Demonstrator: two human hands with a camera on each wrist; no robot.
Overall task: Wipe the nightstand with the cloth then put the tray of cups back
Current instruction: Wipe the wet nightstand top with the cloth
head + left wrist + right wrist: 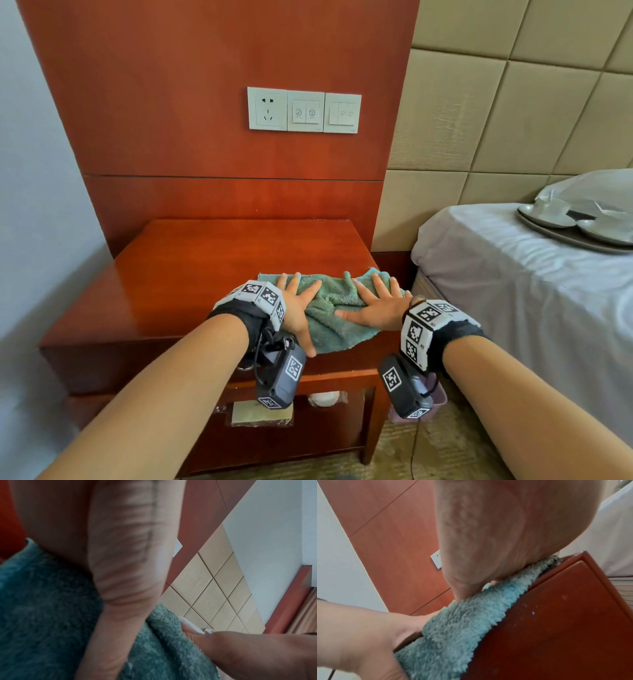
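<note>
A teal terry cloth (334, 310) lies bunched on the right front part of the reddish wooden nightstand (191, 274). My left hand (298, 305) presses flat on the cloth's left half, fingers spread and straight. My right hand (376, 301) presses flat on its right half the same way, thumb pointing left. In the left wrist view the cloth (42, 615) fills the lower left under my palm. In the right wrist view the cloth (462, 622) hangs slightly over the nightstand's front edge (556, 628). The tray of cups (579, 222) sits on the bed at the far right.
A white-sheeted bed (513, 291) stands right of the nightstand, with a padded beige headboard (496, 120) behind. A wood wall panel carries a socket and switches (304, 110). The nightstand's lower shelf holds a pale packet (262, 413). A pinkish bin (435, 397) stands on the carpet.
</note>
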